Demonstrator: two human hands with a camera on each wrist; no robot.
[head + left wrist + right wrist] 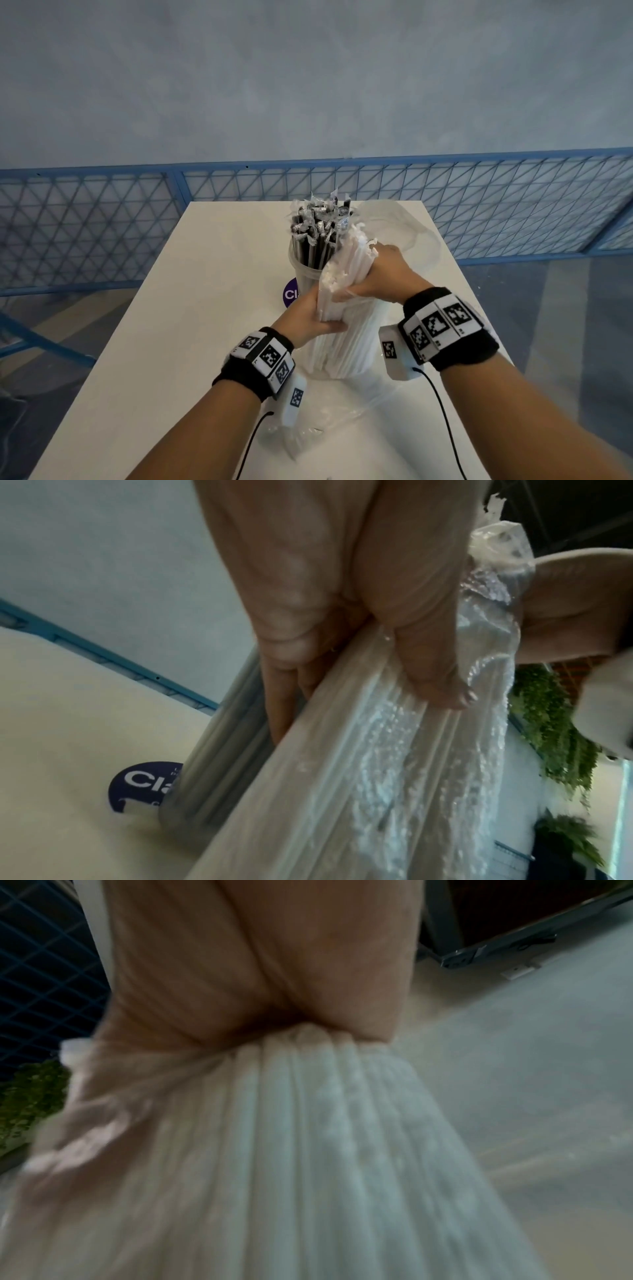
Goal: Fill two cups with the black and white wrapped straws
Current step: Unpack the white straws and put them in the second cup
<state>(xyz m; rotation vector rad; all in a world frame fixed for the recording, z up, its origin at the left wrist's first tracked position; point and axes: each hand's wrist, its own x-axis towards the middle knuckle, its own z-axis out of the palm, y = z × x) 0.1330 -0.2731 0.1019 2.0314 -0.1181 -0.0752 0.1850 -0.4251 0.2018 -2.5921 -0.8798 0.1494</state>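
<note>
A thick bundle of white wrapped straws (346, 270) stands tilted, its lower ends inside the near clear cup (371, 346). My left hand (320, 317) grips the bundle low on its left side, fingers curled round the white straws (342, 777). My right hand (370, 277) grips it higher up from the right, with the white straws (308, 1123) fanning out below the palm. Just behind stands a second clear cup (303, 270) packed with black wrapped straws (317, 233). That far cup (219, 750) also shows beside my left fingers.
The white table (191, 325) bears a round purple sticker (290, 293) left of the far cup. Crumpled clear plastic bags lie at the back right (414, 233) and in front of the near cup (325, 421). A blue mesh fence (102, 222) runs behind the table.
</note>
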